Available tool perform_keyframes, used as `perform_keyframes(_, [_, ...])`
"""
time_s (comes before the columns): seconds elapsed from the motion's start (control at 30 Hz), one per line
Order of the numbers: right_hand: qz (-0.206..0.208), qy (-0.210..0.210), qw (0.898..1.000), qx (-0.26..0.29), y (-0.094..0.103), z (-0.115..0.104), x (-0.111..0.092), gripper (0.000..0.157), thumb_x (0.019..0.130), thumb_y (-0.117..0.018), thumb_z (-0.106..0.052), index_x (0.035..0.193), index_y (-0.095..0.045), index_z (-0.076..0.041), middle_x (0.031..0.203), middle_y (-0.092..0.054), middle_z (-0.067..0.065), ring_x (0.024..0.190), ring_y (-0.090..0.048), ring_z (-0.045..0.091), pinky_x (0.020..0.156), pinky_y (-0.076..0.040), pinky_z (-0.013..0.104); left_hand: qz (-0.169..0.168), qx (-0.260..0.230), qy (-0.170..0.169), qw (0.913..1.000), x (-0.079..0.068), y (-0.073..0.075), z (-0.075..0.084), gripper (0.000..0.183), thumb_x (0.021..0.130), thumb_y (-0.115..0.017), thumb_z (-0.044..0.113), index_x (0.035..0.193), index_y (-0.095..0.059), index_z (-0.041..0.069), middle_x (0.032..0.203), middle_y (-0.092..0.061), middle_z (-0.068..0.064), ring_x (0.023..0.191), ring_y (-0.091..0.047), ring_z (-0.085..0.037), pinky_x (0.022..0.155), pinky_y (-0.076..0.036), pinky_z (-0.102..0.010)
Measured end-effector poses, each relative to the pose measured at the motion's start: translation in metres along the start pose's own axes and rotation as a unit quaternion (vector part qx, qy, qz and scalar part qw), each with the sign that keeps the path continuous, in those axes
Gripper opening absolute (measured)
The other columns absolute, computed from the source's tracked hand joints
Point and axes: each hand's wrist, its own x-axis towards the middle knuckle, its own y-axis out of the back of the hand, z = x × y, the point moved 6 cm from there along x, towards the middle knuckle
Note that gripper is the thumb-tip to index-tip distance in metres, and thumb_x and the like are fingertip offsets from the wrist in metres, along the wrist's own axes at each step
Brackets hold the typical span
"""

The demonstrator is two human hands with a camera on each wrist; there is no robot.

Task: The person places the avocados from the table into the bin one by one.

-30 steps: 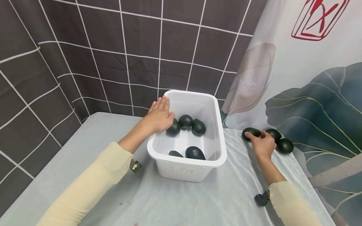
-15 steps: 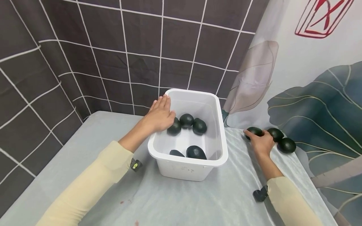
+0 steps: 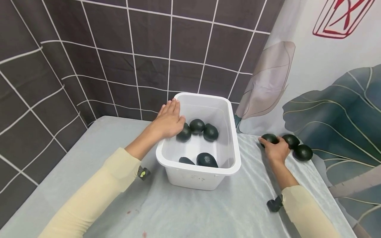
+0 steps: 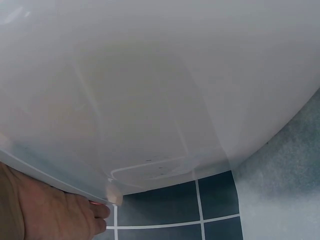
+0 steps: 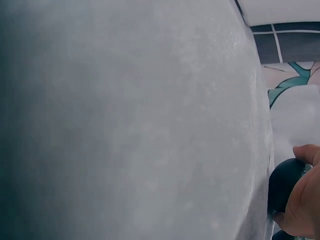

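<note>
In the head view a white plastic tub (image 3: 194, 178) stands mid-table with several dark green avocados (image 3: 207, 160) inside. My left hand (image 3: 169, 120) rests on its left rim, fingers extended along the edge. The left wrist view shows the tub's outer wall (image 4: 150, 100) up close, with part of that hand (image 4: 55, 212) at lower left. At the table's far right, my right hand (image 3: 276, 150) grips an avocado (image 3: 269, 138) between thumb and fingers. Two more avocados (image 3: 291, 141) (image 3: 303, 152) lie just right of it. The right wrist view shows the gripped avocado (image 5: 285, 185) partly covered by the fingers.
A pale grey-blue cloth (image 3: 119, 211) covers the table. Behind the tub hangs a dark sheet with white grid lines (image 3: 148, 39). To the right, a printed curtain (image 3: 342, 109) hangs close behind the loose avocados.
The head view has shifted slightly. My right hand stays at the same avocado, which looks turned a little under the fingers. My left hand stays on the tub's rim.
</note>
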Motion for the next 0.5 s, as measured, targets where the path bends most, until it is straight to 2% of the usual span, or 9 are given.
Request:
perform_keyframes(0.13, [0.004,-0.005,1.000,0.009,0.011,-0.016,-0.023,0.100,0.090,-0.092,-0.045,0.170,-0.048,-0.002,0.177,-0.046,0.025,0.166,-0.034,0.052,0.142,-0.025,0.058,-0.001,-0.003,-0.001,1.0000,0.000,0.000,0.001,0.080,0.116,-0.027,0.037,0.178,-0.002,-0.006,0.190,0.006,-0.023,0.179,0.006,-0.041,0.147,0.005,-0.051])
perform_keyframes(0.27, [0.005,-0.005,1.000,0.015,0.014,-0.013,-0.021,0.101,0.089,-0.093,-0.046,0.169,-0.050,-0.003,0.177,-0.046,0.022,0.168,-0.031,0.051,0.143,-0.021,0.057,-0.001,-0.008,-0.001,1.0000,-0.001,0.000,0.002,0.080,0.116,-0.025,0.038,0.178,-0.002,-0.006,0.190,0.007,-0.023,0.179,0.005,-0.041,0.147,0.005,-0.050])
perform_keyframes(0.37, [0.001,-0.001,1.000,0.013,0.015,-0.014,-0.024,0.100,0.090,-0.093,-0.047,0.169,-0.050,-0.003,0.177,-0.046,0.022,0.168,-0.030,0.052,0.143,-0.023,0.058,-0.001,-0.010,0.000,1.0000,-0.001,0.000,0.001,0.079,0.116,-0.024,0.038,0.178,-0.002,-0.005,0.190,0.007,-0.023,0.179,0.005,-0.041,0.147,0.005,-0.050])
perform_keyframes(0.5, [-0.002,0.004,1.000,0.005,0.020,-0.024,-0.039,0.096,0.093,-0.091,-0.045,0.169,-0.050,-0.003,0.177,-0.046,0.023,0.169,-0.030,0.051,0.142,-0.024,0.059,-0.002,-0.009,0.000,1.0000,-0.001,0.000,-0.001,0.080,0.116,-0.025,0.039,0.178,-0.001,-0.005,0.190,0.007,-0.023,0.179,0.005,-0.041,0.147,0.005,-0.051])
